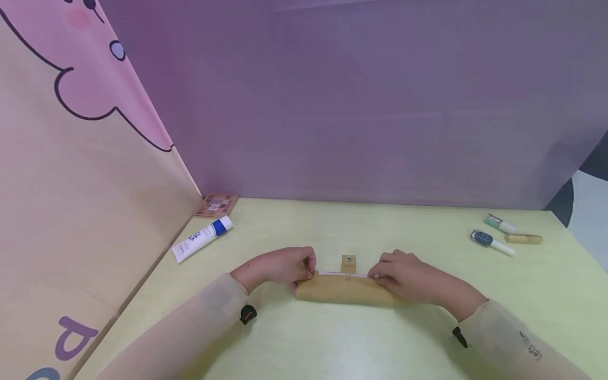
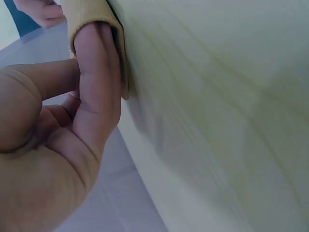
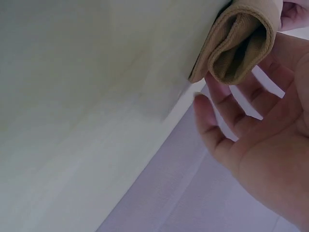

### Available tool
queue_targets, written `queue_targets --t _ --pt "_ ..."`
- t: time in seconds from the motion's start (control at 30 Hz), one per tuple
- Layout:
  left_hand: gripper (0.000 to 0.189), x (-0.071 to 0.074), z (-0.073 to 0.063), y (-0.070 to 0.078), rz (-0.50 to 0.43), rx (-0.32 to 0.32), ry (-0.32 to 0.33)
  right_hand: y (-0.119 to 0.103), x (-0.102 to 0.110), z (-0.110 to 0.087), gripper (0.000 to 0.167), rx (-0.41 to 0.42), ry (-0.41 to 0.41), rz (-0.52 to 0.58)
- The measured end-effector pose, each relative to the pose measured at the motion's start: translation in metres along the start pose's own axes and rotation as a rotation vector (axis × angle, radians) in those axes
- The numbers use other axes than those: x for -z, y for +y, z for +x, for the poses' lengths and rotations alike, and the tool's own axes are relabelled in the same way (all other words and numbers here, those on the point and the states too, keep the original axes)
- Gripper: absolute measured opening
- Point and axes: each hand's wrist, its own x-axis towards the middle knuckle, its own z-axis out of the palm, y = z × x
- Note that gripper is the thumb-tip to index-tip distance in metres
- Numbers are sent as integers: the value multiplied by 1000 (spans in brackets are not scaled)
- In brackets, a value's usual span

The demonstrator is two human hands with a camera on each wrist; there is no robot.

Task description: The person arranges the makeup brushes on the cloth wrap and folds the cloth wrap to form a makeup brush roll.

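Note:
A tan pouch (image 1: 344, 290), folded into a long roll, lies across the table in front of me. Its snap tab (image 1: 349, 263) sticks out from the far side, and a white strip shows along the far edge. My left hand (image 1: 287, 265) pinches the pouch's left end; in the left wrist view, some fingers (image 2: 99, 72) are tucked inside the fold with the thumb against its outside. At the right end, my right hand (image 1: 410, 277) pinches the far edge. The right wrist view shows the layered open end of the pouch (image 3: 244, 43), with fingers behind it.
Toward the back left lie a white tube (image 1: 201, 239) with a blue band and a brownish patterned flat case (image 1: 216, 205). Over on the right are a dark blue nail polish bottle (image 1: 483, 238), a green one (image 1: 494, 220) and a tan stick (image 1: 523, 239). Cloth partitions border the table.

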Motion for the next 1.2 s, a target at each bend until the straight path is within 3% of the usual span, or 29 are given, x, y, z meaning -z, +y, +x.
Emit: queue_targets --t 0.13,0.23,0.37,0.53,0.67,0.9,1.03,1.2 --pt "7 -1 -4 4 76 5 41 -9 1 1 26 -4 29 -76" --pt "11 -3 -7 8 175 -5 105 -17 2 6 31 -24 5 -115" --pt "13 -8 -10 17 295 -50 204 -29 3 12 34 -138 -53 -121" --pt "10 -22 -15 28 387 -132 275 -38 3 19 33 -265 -82 -74" --pt "3 -30 -24 36 439 -201 279 -38 2 24 50 -295 -87 19" --pt "37 -37 -33 43 656 -317 238 -28 2 32 68 -264 -119 192" --pt "40 -40 -33 41 721 -326 236 -21 1 35 68 -235 -152 283" --pt "41 -41 -33 40 723 -315 247 -18 0 35 61 -216 -154 300"
